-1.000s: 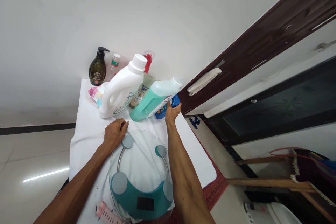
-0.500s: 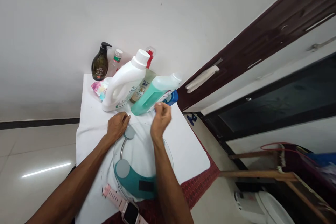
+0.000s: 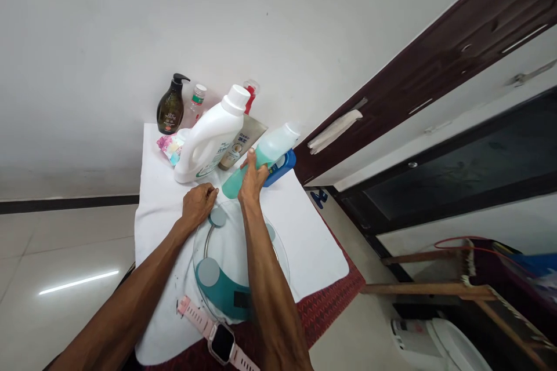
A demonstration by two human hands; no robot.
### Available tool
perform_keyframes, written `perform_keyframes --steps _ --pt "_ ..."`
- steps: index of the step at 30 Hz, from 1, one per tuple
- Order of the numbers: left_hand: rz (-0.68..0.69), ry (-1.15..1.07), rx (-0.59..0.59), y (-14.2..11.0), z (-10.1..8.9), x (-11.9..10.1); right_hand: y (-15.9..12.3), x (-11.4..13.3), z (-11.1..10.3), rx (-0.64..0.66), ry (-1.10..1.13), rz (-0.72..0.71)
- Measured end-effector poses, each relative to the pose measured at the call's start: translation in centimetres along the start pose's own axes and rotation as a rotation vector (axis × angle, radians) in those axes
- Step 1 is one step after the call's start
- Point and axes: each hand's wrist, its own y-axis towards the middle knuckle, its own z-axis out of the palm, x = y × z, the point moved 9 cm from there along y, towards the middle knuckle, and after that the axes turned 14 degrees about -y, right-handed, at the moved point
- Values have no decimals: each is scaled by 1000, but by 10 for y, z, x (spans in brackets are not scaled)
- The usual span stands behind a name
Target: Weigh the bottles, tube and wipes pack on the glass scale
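Observation:
My right hand (image 3: 253,178) is wrapped round the middle of a bottle of green liquid (image 3: 278,144), which leans to the right. My left hand (image 3: 198,204) rests with curled fingers on the white cloth (image 3: 313,249), beside the upper left rim of a glass bathroom scale (image 3: 226,298); nothing shows in it. Just beyond the left hand stands a white jug-shaped bottle (image 3: 213,136) with a handle. Between the two bottles is a grey-brown tube (image 3: 239,145). Partly behind the green bottle is a blue bottle (image 3: 281,169).
Along the wall stand a dark pump bottle (image 3: 170,107), a clear bottle with a white cap (image 3: 196,101), a colourful packet (image 3: 172,145) and a red item (image 3: 251,97). A pink-strapped watch (image 3: 221,342) lies at the near edge. A wooden frame (image 3: 430,290) stands to the right.
My right hand has moved left and closed round the green bottle, which has turned slightly. The left hand stays by the scale. The whole view has shifted a little.

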Motion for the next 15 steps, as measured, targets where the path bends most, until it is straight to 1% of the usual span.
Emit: perform_keyframes --steps 2,4,6,8,11,13,15 --pt "-5 -3 2 0 1 1 -5 -7 -14 -57 -1 102" --pt "-9 -6 5 0 2 2 -8 -13 -29 -146 8 207" --pt "-11 -8 6 0 3 3 -6 -15 -40 -225 35 266" --pt "-12 -9 1 0 3 2 -1 -16 -48 -278 74 322" --pt "-9 -9 -7 -1 2 0 5 -18 -58 -344 190 415" --pt "-6 -6 -12 -1 1 -1 11 -11 -64 -357 274 423" --pt "0 -1 -12 -2 0 -3 17 4 -71 -323 308 370"
